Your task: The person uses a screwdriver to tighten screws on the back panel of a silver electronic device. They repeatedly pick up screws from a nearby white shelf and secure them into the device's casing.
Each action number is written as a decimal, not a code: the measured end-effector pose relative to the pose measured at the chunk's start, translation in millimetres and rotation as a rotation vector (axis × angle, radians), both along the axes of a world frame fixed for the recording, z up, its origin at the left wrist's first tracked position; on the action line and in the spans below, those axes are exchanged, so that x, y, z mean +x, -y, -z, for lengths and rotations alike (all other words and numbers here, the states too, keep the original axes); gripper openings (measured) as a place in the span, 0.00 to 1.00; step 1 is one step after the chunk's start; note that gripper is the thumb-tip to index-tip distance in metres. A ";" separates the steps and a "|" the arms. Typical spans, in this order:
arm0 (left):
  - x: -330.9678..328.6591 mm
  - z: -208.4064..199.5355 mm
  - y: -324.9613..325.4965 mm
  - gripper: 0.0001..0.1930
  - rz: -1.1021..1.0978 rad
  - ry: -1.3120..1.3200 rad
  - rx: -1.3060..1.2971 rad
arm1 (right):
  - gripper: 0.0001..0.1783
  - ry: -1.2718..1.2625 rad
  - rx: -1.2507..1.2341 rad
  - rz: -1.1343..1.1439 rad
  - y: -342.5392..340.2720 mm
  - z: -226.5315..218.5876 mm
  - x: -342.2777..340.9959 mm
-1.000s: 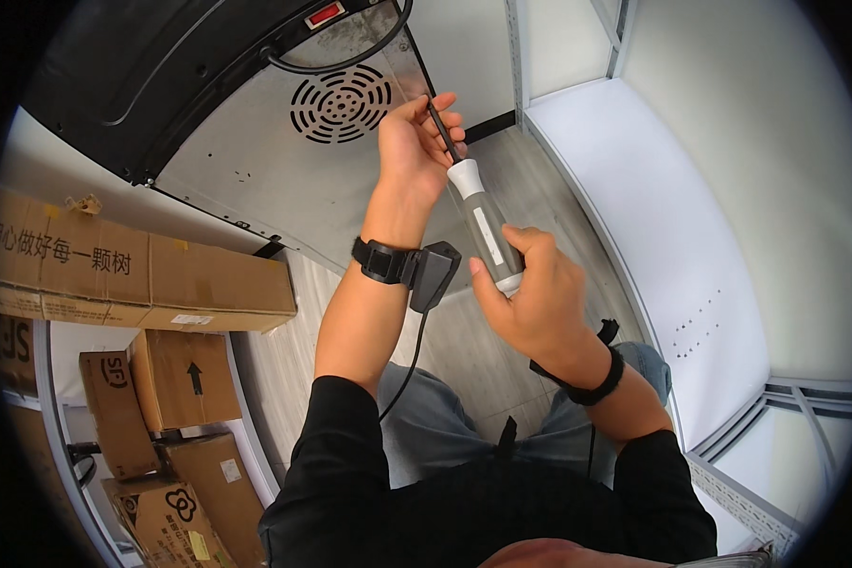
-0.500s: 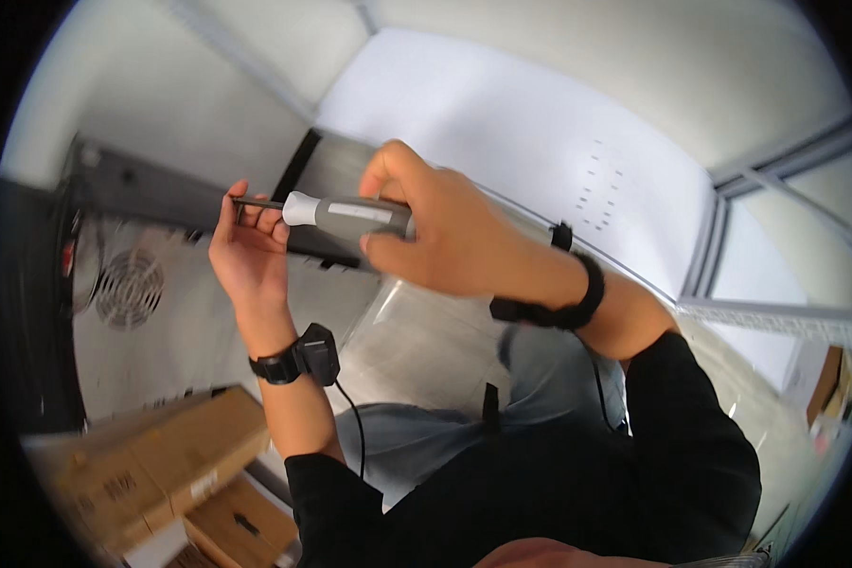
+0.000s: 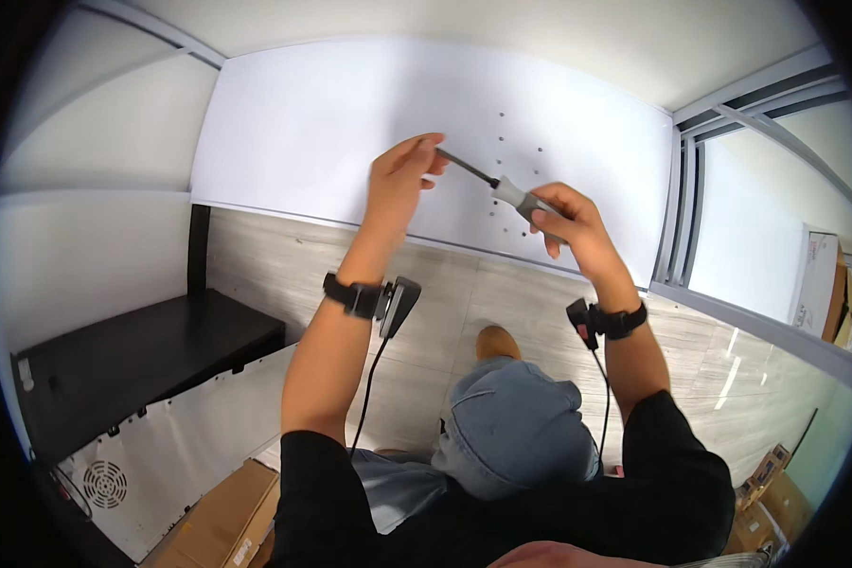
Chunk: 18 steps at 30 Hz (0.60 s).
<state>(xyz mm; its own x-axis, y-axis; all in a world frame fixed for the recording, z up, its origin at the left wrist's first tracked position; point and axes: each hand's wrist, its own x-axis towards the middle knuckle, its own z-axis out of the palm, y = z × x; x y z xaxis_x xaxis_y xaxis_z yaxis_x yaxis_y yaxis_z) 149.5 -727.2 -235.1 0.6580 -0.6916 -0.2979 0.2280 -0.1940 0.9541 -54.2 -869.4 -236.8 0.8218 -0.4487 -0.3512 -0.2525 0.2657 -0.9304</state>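
- The right hand [image 3: 573, 222] grasps the grey handle of a screwdriver [image 3: 516, 194]; the left hand [image 3: 407, 175] pinches the tip end of its shaft. Whether the left fingers also hide a small part, I cannot tell.
- The screwdriver slants between the two hands, above the white shelf [image 3: 293, 142].
- Over the last second the view and both hands have swung away from the metal panel [image 3: 175, 440], now at lower left. The tool is now close above the small dark pieces [image 3: 502, 115] scattered on the shelf.
- The handle is thick and rounded, with a pale collar; the shaft is thin, straight and dark.
- The shelf looks smooth and matte, the panel bare and greyish with a round slotted vent [image 3: 105, 484], and the floor [image 3: 464, 293] wood-grained.
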 end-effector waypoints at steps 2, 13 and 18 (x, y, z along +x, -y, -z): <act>4.4 30.9 42.4 0.18 0.095 0.005 0.083 | 0.11 -0.027 0.056 0.128 10.1 24.4 -17.2; 15.7 126.3 162.1 0.15 0.193 0.621 0.428 | 0.11 -0.134 0.125 0.435 48.8 72.7 -51.2; 19.4 138.4 163.2 0.10 0.134 0.668 0.472 | 0.12 -0.150 0.099 0.390 52.5 69.7 -40.8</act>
<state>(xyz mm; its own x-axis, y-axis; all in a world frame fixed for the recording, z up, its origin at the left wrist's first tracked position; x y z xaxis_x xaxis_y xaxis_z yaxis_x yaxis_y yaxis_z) 168.9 -890.3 -373.5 0.7202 -0.6769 -0.1522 -0.4116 -0.5935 0.6916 -95.0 -921.9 -306.4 0.5336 -0.6739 -0.5109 -0.2458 0.4544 -0.8562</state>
